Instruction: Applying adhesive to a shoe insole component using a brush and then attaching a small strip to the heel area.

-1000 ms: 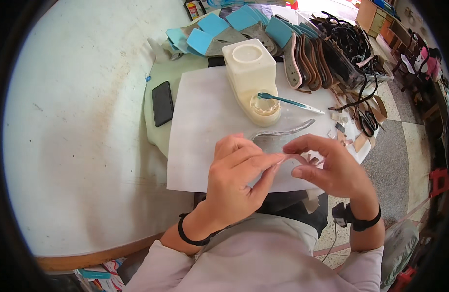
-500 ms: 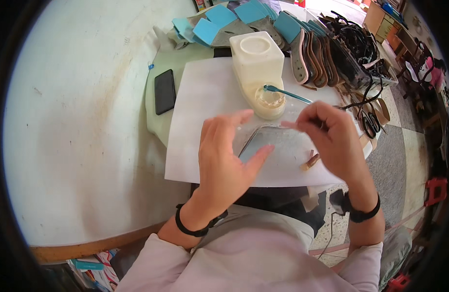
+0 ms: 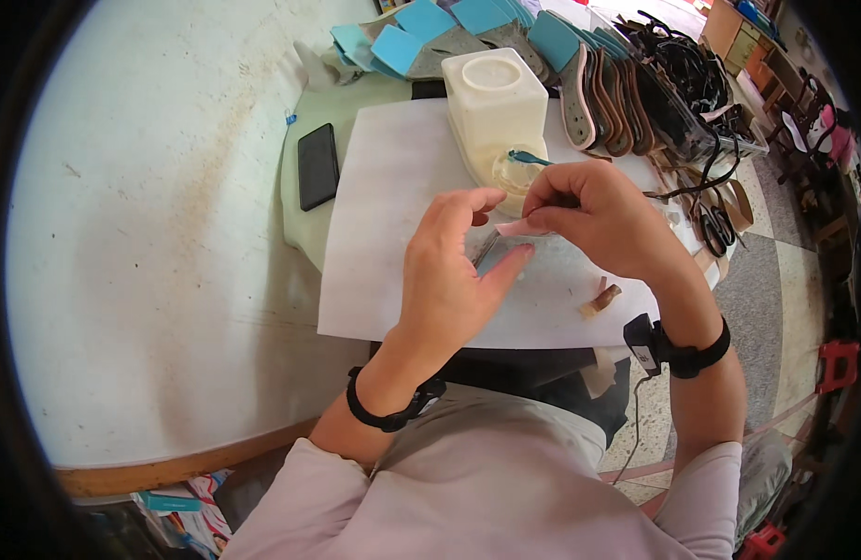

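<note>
My right hand [image 3: 603,210] pinches a small pale pink strip [image 3: 516,227] between thumb and fingers. Its free end points toward my left hand [image 3: 454,266], which is open, thumb and fingers curved apart with nothing between them. Behind the hands stands a cream plastic pot [image 3: 496,117] with a round open mouth at its near end, crusted with dried residue. A teal-handled brush [image 3: 527,158] rests in that mouth. Below my hands a grey plate [image 3: 552,289] lies on the white sheet [image 3: 365,289]. A small brown scrap [image 3: 601,301] lies near its right side.
A black phone [image 3: 317,166] lies on the pale green table [image 3: 304,224] at left. Blue sheets [image 3: 426,25] and curved brown pieces [image 3: 617,107] line the back. A clear bin [image 3: 678,117] of black straps and black-handled scissors [image 3: 717,229] are at right. A wall [image 3: 169,233] borders the left.
My right hand has moved left with the strip, and my left hand has shifted slightly right and up. The two hands are now closer together in front of the pot.
</note>
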A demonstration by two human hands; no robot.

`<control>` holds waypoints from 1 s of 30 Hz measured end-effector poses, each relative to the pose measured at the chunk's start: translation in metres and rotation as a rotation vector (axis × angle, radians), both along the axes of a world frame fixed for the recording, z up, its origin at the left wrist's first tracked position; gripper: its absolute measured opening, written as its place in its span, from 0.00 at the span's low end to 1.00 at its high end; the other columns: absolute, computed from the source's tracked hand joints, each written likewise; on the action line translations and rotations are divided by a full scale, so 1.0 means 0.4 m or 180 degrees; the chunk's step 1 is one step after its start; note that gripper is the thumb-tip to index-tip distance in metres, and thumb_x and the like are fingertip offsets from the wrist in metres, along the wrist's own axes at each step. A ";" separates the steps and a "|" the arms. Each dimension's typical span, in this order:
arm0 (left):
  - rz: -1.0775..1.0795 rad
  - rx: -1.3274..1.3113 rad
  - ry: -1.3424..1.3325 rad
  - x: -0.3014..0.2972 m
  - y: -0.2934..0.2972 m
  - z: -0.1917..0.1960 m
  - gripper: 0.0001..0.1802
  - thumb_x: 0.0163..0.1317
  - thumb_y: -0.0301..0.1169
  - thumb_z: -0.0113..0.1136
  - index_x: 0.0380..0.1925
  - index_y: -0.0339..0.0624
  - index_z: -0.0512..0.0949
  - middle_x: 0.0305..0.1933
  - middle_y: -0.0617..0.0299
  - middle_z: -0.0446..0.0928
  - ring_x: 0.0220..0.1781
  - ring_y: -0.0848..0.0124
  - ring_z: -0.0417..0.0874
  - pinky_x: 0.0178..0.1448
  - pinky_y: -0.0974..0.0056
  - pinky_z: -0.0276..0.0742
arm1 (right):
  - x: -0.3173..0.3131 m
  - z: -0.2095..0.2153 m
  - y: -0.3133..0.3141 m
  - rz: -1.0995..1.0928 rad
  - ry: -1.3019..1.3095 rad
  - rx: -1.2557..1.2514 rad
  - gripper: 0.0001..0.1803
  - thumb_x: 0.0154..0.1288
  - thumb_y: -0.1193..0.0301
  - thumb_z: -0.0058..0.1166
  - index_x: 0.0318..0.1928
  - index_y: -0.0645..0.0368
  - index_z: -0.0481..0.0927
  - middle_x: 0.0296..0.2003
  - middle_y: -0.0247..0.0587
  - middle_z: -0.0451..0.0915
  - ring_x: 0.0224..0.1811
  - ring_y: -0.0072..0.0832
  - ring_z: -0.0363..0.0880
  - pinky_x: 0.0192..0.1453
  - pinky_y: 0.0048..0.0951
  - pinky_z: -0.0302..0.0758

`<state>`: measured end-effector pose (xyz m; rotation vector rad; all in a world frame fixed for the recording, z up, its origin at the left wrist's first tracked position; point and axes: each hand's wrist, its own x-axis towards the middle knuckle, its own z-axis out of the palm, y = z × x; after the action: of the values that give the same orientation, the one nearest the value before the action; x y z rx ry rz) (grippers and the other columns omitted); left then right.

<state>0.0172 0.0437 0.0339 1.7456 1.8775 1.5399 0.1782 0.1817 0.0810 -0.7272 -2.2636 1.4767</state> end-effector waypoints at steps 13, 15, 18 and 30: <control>0.0146 0.0377 0.0274 0.007 0.009 -0.003 0.16 0.53 0.22 0.81 0.41 0.39 0.85 0.46 0.54 0.84 0.46 0.57 0.86 0.52 0.59 0.82 | -0.017 -0.014 0.011 -0.0032 -0.0163 0.0187 0.07 0.65 0.77 0.67 0.37 0.70 0.85 0.26 0.46 0.84 0.29 0.26 0.78 0.39 0.32 0.78; 0.0221 0.0410 0.0339 0.012 0.008 -0.001 0.14 0.54 0.22 0.80 0.40 0.39 0.86 0.45 0.55 0.84 0.44 0.57 0.86 0.49 0.59 0.82 | -0.016 -0.013 0.009 -0.0066 -0.0137 0.0240 0.06 0.64 0.77 0.67 0.37 0.70 0.86 0.26 0.48 0.85 0.29 0.27 0.80 0.40 0.33 0.79; 0.0385 0.0443 0.0507 0.018 0.007 0.002 0.11 0.57 0.22 0.79 0.38 0.39 0.88 0.42 0.56 0.84 0.41 0.59 0.86 0.44 0.59 0.81 | -0.018 -0.011 0.007 -0.0058 -0.0223 0.0264 0.03 0.66 0.80 0.65 0.38 0.69 0.85 0.28 0.39 0.85 0.31 0.21 0.79 0.41 0.28 0.78; 0.0610 0.0481 0.1063 0.023 0.011 0.003 0.07 0.58 0.21 0.78 0.36 0.38 0.90 0.36 0.60 0.82 0.32 0.63 0.82 0.35 0.61 0.77 | -0.027 -0.014 0.002 -0.0155 -0.0185 0.0349 0.07 0.63 0.76 0.69 0.38 0.69 0.87 0.30 0.55 0.88 0.31 0.39 0.86 0.42 0.37 0.81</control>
<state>0.0263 0.0481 0.0352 2.0503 2.1913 1.5704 0.1675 0.1825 0.0754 -0.7957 -2.3316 1.3144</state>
